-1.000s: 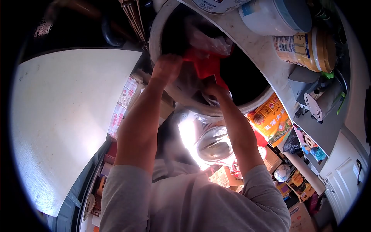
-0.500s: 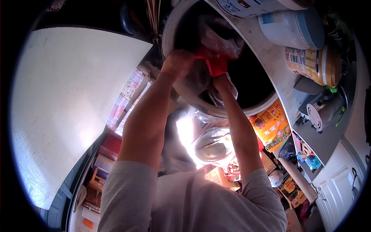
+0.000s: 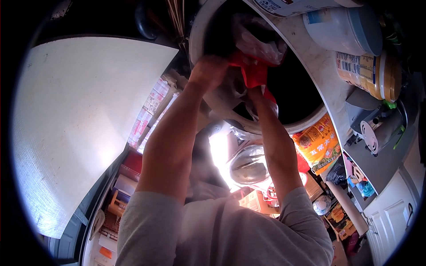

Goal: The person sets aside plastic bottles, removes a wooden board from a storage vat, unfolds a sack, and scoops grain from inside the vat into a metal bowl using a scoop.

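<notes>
A large white panel (image 3: 84,119) is seen at nine o'clock. At two o'clock, a white tub (image 3: 330,33) and a yellow-labelled tub (image 3: 361,73) are placed side by side. An orange printed bag (image 3: 318,142) is seen at three, a white door (image 3: 390,217) at four.

My single view looks from my head, forward and down; my grey shirt (image 3: 199,232) sits nearest, along the bottom; my left hand (image 3: 210,72) and right hand (image 3: 257,96) lie farther out, toward the upper middle.
</notes>
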Action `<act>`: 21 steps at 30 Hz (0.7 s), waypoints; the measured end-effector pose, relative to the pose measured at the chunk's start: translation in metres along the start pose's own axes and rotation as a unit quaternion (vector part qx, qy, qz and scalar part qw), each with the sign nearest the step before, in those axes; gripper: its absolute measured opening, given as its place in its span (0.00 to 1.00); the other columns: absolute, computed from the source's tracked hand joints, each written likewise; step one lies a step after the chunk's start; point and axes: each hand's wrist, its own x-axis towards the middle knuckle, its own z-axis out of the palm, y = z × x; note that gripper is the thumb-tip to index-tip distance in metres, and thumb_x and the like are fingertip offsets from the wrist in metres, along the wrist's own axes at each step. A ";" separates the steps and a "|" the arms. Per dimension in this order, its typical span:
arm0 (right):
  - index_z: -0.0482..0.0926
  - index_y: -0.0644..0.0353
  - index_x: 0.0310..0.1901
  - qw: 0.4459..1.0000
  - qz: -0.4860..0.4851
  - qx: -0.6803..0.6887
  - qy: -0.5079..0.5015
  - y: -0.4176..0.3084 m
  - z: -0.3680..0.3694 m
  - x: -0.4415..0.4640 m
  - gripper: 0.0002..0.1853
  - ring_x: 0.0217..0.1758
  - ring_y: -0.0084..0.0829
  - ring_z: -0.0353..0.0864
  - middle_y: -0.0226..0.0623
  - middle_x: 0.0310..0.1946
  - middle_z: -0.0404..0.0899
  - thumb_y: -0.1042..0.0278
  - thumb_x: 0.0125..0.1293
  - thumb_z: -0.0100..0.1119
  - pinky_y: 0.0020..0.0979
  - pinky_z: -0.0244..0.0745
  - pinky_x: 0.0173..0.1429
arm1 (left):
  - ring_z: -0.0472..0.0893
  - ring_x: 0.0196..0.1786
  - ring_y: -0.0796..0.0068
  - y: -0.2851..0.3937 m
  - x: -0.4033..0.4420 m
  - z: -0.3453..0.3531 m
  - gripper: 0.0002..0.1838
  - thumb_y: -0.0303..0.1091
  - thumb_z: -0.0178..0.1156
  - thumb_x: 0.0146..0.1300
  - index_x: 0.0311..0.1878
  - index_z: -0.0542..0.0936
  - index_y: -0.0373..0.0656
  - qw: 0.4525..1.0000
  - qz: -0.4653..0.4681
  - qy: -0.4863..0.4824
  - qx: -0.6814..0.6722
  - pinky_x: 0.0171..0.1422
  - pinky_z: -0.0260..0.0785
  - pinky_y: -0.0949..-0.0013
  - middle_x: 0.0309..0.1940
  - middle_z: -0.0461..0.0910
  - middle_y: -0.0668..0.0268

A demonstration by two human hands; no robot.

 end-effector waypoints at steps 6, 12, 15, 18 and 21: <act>0.72 0.51 0.45 0.904 0.178 0.385 -0.053 0.010 -0.038 -0.057 0.08 0.21 0.24 0.70 0.30 0.25 0.73 0.64 0.67 0.58 0.22 0.63 0.23 | 0.78 0.36 0.60 -0.003 -0.001 0.005 0.03 0.31 0.57 0.58 0.30 0.74 0.45 0.999 0.025 0.030 -0.015 0.43 0.72 0.59 0.28 0.77 0.62; 0.72 0.51 0.39 0.750 0.284 0.583 -0.129 0.003 -0.078 -0.096 0.04 0.17 0.19 0.62 0.26 0.20 0.67 0.65 0.67 0.58 0.19 0.54 0.19 | 0.78 0.36 0.57 0.001 0.000 -0.003 0.05 0.33 0.57 0.59 0.30 0.74 0.43 0.999 0.022 0.034 -0.022 0.43 0.72 0.57 0.27 0.77 0.60; 0.73 0.51 0.39 0.758 0.235 0.592 -0.138 0.005 -0.094 -0.113 0.03 0.18 0.18 0.61 0.25 0.20 0.65 0.67 0.68 0.56 0.20 0.52 0.20 | 0.78 0.37 0.56 0.002 0.000 -0.003 0.06 0.33 0.57 0.59 0.29 0.74 0.43 0.999 0.021 0.033 -0.012 0.43 0.72 0.57 0.28 0.78 0.59; 0.73 0.52 0.40 0.761 0.214 0.596 -0.143 -0.001 -0.115 -0.130 0.02 0.19 0.17 0.60 0.25 0.21 0.65 0.68 0.68 0.55 0.20 0.51 0.20 | 0.78 0.37 0.57 0.003 0.001 -0.003 0.07 0.34 0.57 0.60 0.30 0.74 0.42 0.999 0.026 0.033 -0.021 0.43 0.72 0.57 0.28 0.78 0.59; 0.74 0.53 0.41 0.746 0.240 0.607 -0.134 -0.010 -0.135 -0.147 0.02 0.19 0.17 0.60 0.26 0.21 0.65 0.68 0.69 0.54 0.20 0.51 0.19 | 0.78 0.37 0.57 0.003 0.001 -0.001 0.07 0.34 0.57 0.61 0.30 0.74 0.42 0.999 0.022 0.039 -0.026 0.43 0.72 0.56 0.29 0.78 0.59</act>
